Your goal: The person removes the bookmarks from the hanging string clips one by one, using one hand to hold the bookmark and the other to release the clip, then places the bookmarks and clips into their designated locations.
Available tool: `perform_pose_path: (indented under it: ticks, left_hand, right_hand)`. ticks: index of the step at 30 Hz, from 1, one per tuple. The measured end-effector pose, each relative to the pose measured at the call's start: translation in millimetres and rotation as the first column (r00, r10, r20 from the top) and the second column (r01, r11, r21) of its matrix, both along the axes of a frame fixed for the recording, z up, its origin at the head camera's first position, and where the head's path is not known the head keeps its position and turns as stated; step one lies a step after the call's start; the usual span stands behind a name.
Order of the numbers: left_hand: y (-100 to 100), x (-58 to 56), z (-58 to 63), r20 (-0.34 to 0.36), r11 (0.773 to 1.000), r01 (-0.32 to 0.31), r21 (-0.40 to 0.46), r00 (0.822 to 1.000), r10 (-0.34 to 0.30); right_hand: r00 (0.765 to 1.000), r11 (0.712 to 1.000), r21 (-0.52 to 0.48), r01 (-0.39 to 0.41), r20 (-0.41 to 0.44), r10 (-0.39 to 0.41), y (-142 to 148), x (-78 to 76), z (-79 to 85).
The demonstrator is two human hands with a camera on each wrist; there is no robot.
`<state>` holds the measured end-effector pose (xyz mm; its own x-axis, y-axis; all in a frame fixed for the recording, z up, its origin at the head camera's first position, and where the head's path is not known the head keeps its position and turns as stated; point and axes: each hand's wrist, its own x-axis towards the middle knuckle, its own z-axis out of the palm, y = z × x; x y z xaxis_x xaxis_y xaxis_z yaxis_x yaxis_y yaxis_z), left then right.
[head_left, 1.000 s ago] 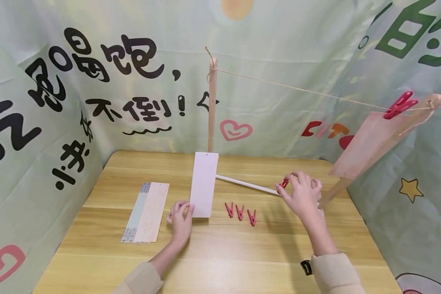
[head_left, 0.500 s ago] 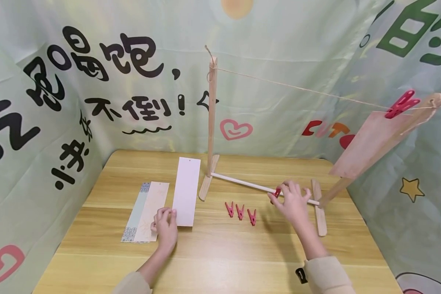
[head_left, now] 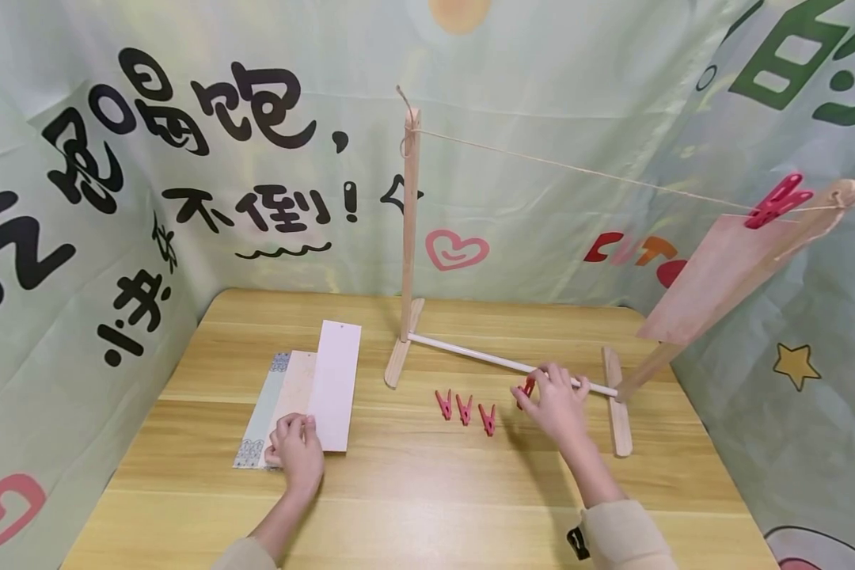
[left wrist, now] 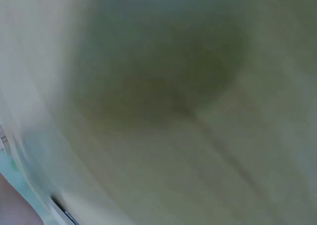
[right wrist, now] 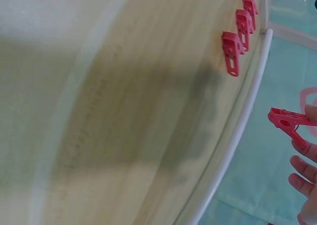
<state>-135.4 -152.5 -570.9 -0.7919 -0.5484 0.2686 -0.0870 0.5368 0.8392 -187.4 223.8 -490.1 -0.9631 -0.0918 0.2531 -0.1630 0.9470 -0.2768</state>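
My left hand [head_left: 301, 455] grips a pale lilac card [head_left: 336, 388] with a small hole near its top, by its lower left edge. The card is held over part of a pinkish card [head_left: 296, 388], which lies beside a light blue patterned card [head_left: 265, 408]. Between thumb and finger, my right hand [head_left: 559, 410] pinches a red clothespin [right wrist: 290, 121] in front of the rack's white rod [head_left: 470, 352]. Three more red clothespins [head_left: 465, 409] lie in a row between the hands. The left wrist view is mostly blurred tabletop and shows neither fingers nor card clearly.
A wooden rack has a left post [head_left: 410, 229], a leaning right post [head_left: 655, 372] and flat feet. String [head_left: 541, 161] runs between the post tops. Near its right end another clothespin [head_left: 779, 201] holds a pinkish card [head_left: 720, 273]. Printed cloth surrounds the table [head_left: 413, 514].
My left hand has carried the lilac card left and toward me, uncovering the rack's left foot. My right hand has moved left and slightly down, still pinching the clothespin.
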Motion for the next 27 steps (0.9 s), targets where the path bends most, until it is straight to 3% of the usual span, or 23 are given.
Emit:
perform_pose_path:
  ticks: [7, 17, 27]
  left_hand:
    - [-11.0, 1.1, -4.4, 0.030, 0.999, -0.037, -0.008, 0.999, 0.037]
    - [-23.2, 4.1, -8.3, 0.056, 0.996, -0.089, -0.014, 0.994, 0.090]
    - [-29.1, 6.7, -7.4, 0.069, 0.994, -0.107, -0.032, 0.992, 0.109]
  right_hand:
    - [1.000, 1.000, 0.011, 0.009, 0.025, -0.010, -0.3, 0.5, -11.0]
    - [0.990, 0.996, 0.077, 0.041, 0.134, -0.051, -4.1, 0.8, -27.9]
    - [0.980, 0.994, 0.109, 0.033, 0.190, -0.053, -6.2, 3.8, -32.3]
